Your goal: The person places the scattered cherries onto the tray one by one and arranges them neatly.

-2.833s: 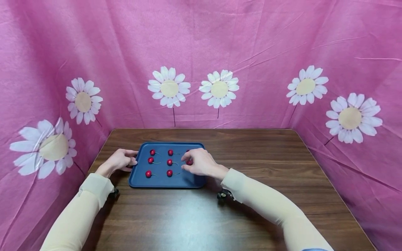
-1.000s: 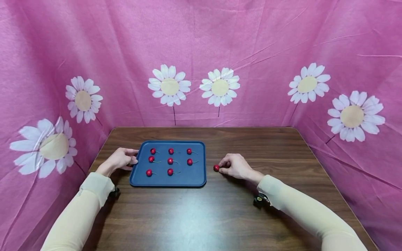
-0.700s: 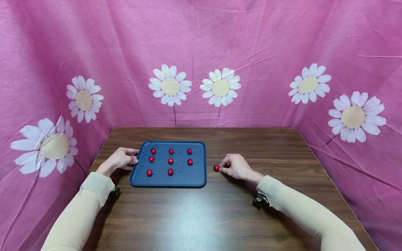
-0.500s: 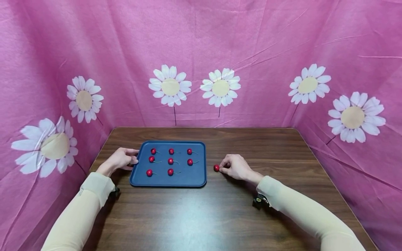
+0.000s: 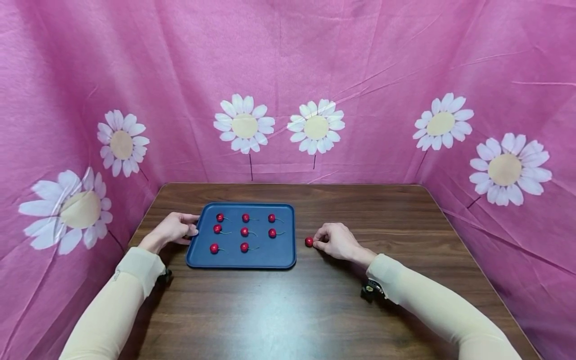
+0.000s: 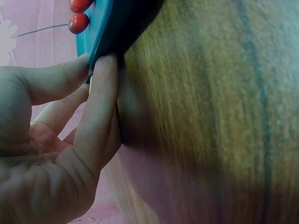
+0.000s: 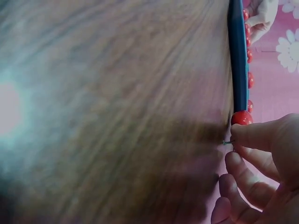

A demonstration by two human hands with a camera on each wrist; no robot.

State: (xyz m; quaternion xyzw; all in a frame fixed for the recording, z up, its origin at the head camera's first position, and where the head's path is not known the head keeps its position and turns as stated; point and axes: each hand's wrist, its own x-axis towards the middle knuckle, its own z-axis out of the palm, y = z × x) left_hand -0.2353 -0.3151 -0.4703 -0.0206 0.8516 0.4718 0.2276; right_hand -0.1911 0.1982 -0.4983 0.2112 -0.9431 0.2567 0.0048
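Observation:
On the left of the wooden table lies a dark blue tray [image 5: 270, 257] with several red cherries on it, such as the front left one [image 5: 214, 248], their green stems pointing right. My left hand [image 5: 172, 229] pinches the tray's left rim, thumb on top and fingers against its side in the left wrist view. Just right of the tray, my right hand [image 5: 337, 241] has another cherry [image 5: 309, 242] at its fingertips. In the right wrist view thumb and finger pinch this cherry [image 7: 241, 117] by its stem [image 7: 228, 143], close to the tabletop.
The brown wooden table [image 5: 378, 215] spreads to the right of the tray and in front of it. A pink cloth [image 5: 378, 60] printed with white daisies hangs behind the table and along both sides.
My right hand has moved from over the tray's right part to the table beside it, uncovering two cherries there, and now pinches another. Since half a second ago it has barely shifted. Left hand unmoved.

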